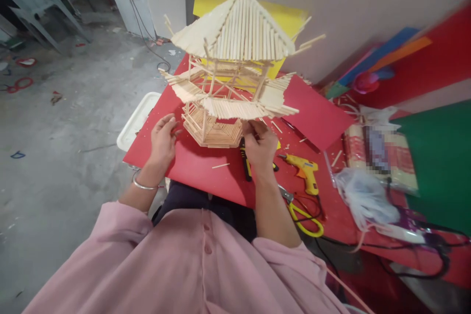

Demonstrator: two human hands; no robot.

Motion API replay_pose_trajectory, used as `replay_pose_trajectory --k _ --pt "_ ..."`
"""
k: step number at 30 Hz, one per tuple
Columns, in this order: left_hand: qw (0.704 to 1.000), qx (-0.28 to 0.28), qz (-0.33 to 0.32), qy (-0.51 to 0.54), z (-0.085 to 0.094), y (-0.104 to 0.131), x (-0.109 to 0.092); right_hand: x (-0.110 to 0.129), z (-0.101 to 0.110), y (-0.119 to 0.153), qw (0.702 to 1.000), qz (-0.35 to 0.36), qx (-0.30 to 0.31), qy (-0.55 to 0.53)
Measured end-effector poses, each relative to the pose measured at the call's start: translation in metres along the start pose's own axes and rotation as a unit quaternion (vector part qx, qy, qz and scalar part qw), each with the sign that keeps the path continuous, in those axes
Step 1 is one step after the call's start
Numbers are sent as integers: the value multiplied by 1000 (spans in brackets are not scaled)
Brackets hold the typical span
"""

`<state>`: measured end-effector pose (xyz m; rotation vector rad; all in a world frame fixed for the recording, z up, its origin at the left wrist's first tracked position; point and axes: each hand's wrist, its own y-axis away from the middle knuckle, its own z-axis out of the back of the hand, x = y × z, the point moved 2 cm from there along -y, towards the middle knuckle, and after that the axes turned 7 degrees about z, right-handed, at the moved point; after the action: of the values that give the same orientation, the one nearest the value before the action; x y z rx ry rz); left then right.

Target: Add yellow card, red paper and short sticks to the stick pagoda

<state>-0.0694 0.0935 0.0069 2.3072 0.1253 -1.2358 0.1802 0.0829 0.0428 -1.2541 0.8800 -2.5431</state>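
Note:
A pagoda model (250,29) made of thin wooden sticks stands upright on the red-covered table, with a pointed roof over a flared lower roof and a many-sided base (217,133). My left hand (164,141) is beside the base on its left, fingers loosely curled and a little apart, with nothing visible in them. At the base's right edge, my right hand (261,144) has its fingers pinched together under the lower roof's rim. What those fingers hold, if anything, is hidden. Black-and-yellow pliers (246,161) lie partly under the right hand.
A yellow glue gun (303,171) and yellow-handled scissors (307,223) lie to the right. Loose sticks (221,166) are scattered on the red table (198,176). Farther right are a plastic bag (364,198), packets and cords. A white lid (136,120) juts out at the left.

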Motion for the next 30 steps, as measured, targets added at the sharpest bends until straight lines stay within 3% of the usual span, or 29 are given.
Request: replay_pose_trajectory --k 5,9,13,16,20,23,30 --pt "986 24 158 39 -9 -4 8 1 -2 4 1000 -2 -5 -8" --pt "973 34 217 68 -20 -1 8 2 -3 6 1000 11 3 -16" --pt "970 26 215 113 -19 1 8 4 -6 8 1000 13 0 -20" --pt "972 55 183 138 -10 14 16 6 -10 8 1000 13 -7 -27" --pt "968 142 191 85 -4 45 41 7 -14 5 999 5 -11 -33" --pt "959 162 230 22 -9 60 62 7 -15 4 999 9 -13 -32" --pt "970 157 185 -5 -22 58 76 11 -15 7 999 21 -17 -44"
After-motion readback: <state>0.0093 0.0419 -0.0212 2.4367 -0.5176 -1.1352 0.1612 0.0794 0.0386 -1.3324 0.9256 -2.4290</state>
